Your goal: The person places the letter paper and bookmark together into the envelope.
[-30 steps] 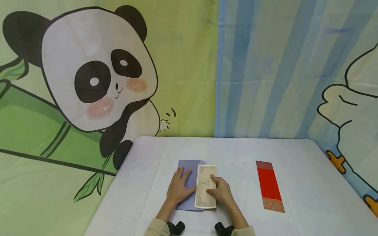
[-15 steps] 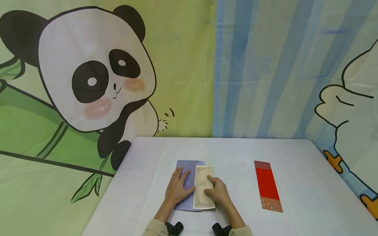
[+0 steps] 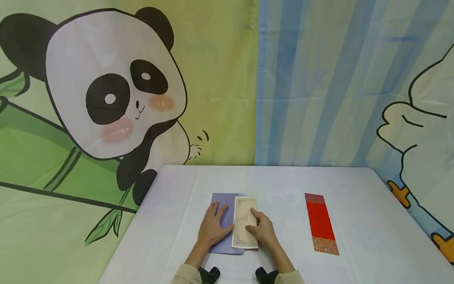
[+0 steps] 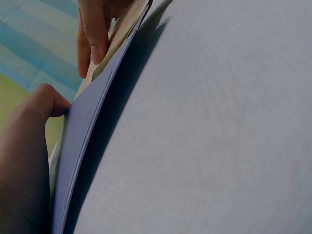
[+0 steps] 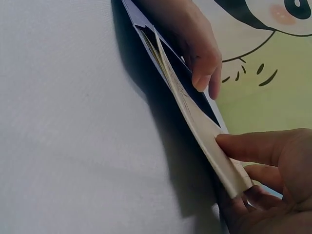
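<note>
My left hand (image 3: 211,225) rests spread on a flat purple cover (image 3: 227,246), its thumb at the edge of a tall cream paper (image 3: 242,221) printed with ornamental corners. My right hand (image 3: 264,229) pinches the right side of this paper, thumb on top and fingers beneath. In the right wrist view the cream paper (image 5: 207,136) slopes out of the gap at the cover's open side, with thin sheet edges beside it. From the left wrist, the cover (image 4: 85,131) shows edge-on, casting a dark shadow on the white surface.
A red strip (image 3: 322,221) with speckled ends lies to the right on the white table (image 3: 280,181). Black wrist devices (image 3: 210,275) show by both sleeves. Behind the table hangs a cloth printed with a panda (image 3: 117,86) and blue stripes.
Over the last half second the cream paper has slid slightly away from me, with my right hand's index finger shifting along it. My left hand and the purple cover stay in place.
</note>
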Demonstrator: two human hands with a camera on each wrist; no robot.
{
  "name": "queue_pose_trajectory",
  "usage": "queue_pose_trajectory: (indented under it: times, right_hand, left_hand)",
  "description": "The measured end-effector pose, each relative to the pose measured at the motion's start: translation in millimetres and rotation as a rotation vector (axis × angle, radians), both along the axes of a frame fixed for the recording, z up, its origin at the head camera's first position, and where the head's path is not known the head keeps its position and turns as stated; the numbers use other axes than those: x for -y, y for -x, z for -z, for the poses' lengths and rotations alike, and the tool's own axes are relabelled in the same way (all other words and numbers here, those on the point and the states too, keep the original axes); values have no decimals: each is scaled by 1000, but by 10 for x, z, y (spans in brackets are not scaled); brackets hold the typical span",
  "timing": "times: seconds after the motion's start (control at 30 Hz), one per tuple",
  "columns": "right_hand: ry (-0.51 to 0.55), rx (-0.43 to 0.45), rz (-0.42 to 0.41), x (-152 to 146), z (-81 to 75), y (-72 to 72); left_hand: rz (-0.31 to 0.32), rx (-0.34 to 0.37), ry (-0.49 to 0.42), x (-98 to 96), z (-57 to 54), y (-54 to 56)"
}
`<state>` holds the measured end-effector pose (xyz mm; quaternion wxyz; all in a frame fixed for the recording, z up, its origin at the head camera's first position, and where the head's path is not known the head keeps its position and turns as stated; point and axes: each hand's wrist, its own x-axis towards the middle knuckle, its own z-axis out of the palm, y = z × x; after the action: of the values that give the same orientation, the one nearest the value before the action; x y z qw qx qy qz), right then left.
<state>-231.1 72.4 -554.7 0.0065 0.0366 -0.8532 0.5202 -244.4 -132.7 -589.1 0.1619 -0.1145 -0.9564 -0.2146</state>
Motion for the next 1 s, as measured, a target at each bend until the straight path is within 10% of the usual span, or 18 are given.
queue_pose_trajectory:
  times: [1.0]
  right_hand:
    - [77,-78,-123,-34,72,-3]
  left_hand:
    - [-8,-24,7,23,-21,-3]
